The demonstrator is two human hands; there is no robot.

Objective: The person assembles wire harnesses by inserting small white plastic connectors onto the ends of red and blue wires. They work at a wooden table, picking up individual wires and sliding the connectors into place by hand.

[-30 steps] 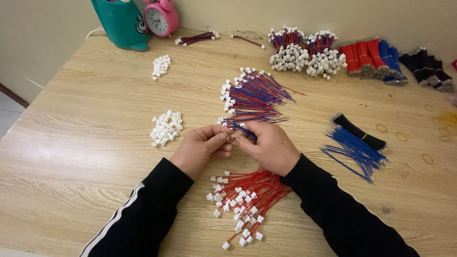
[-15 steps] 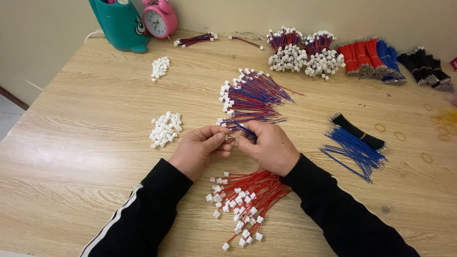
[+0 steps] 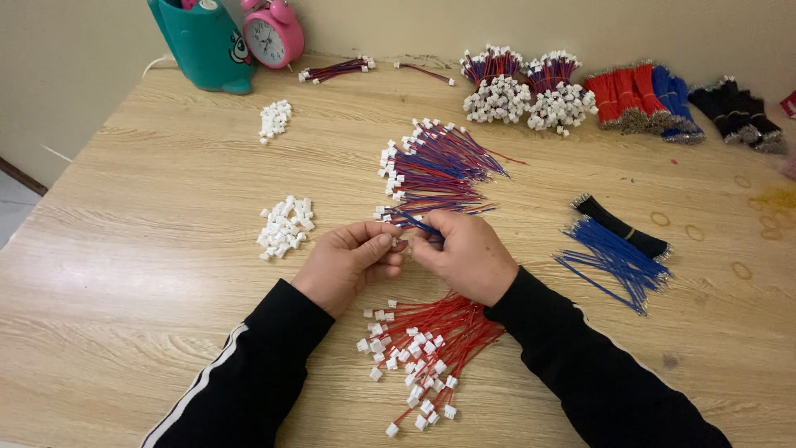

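Up at the table's far corner, teal holder [image 3: 204, 46], pink clock [image 3: 272, 31], nearer, left hand [image 3: 348, 264] pinching small white plug [image 3: 399, 244], right hand [image 3: 464, 253] pinching blue wire [image 3: 420, 225], red wires [image 3: 429, 336] just below both.

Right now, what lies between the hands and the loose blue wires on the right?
Only bare table between the right hand and the blue wires, head view.

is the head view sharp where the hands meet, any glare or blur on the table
Head view: lit evenly and softly, with no hard glare on the wooden table; left hand and right hand look sharp, though the small white connector pinched between them is too tiny to resolve; the table edges bow slightly from the wide lens.
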